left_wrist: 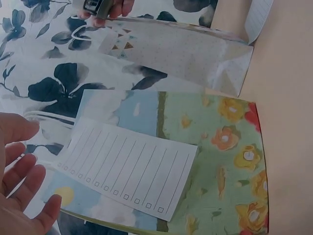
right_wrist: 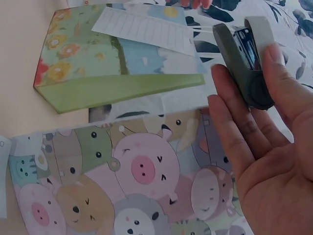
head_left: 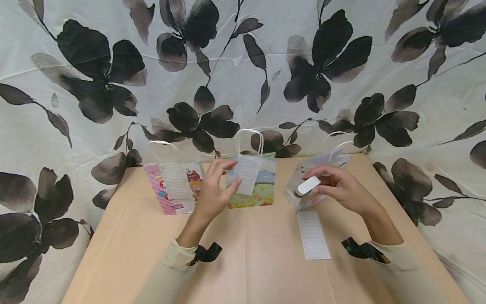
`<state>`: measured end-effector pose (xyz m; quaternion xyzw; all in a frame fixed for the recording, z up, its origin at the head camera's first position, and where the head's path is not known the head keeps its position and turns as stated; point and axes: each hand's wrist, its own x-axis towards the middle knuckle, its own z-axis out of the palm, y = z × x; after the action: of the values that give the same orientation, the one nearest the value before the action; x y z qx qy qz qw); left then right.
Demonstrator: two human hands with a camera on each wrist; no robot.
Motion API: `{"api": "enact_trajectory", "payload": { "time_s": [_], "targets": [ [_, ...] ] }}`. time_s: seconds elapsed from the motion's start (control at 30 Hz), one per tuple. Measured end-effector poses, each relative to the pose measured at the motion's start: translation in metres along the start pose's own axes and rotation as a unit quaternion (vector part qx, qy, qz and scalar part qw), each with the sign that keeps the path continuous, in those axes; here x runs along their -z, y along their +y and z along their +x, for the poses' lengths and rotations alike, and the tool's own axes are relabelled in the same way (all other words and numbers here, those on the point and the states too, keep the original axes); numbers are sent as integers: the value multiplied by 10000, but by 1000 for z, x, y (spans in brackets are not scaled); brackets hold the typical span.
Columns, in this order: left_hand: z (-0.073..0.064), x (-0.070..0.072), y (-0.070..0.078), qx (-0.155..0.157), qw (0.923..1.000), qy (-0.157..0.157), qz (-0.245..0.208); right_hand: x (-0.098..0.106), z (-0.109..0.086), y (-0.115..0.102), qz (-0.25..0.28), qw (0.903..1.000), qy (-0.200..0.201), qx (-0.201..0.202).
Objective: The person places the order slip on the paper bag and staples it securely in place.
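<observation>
Stapler (head_left: 308, 185) in right hand (head_left: 344, 189); three gift bags (head_left: 264, 188), insides hidden.

Beyond the fingers of the left hand (head_left: 213, 190), a green-and-blue flower-printed paper bag (head_left: 262, 194) blocks passage; beyond those of the right hand (head_left: 343, 188), an animal-printed paper bag (right_wrist: 142, 169); nearer than both, beige tabletop (head_left: 250, 253) leaves room.

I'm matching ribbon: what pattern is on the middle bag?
Middle bag: flowers on green under cloudy blue sky; best in the left wrist view.
</observation>
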<state>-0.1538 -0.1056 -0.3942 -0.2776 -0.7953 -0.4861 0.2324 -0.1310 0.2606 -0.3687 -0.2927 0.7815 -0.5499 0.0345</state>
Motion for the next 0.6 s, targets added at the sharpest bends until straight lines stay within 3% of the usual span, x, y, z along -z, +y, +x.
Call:
{"api": "enact_trajectory", "payload": {
  "time_s": [0.33,0.6],
  "targets": [
    [-1,-1,-1,-66,10000,-18,-65,-12,19,7,205,9968,766,129],
    [-1,-1,1,-73,10000,-22,-41,-20,28,15,543,9938,925,293]
  ]
}}
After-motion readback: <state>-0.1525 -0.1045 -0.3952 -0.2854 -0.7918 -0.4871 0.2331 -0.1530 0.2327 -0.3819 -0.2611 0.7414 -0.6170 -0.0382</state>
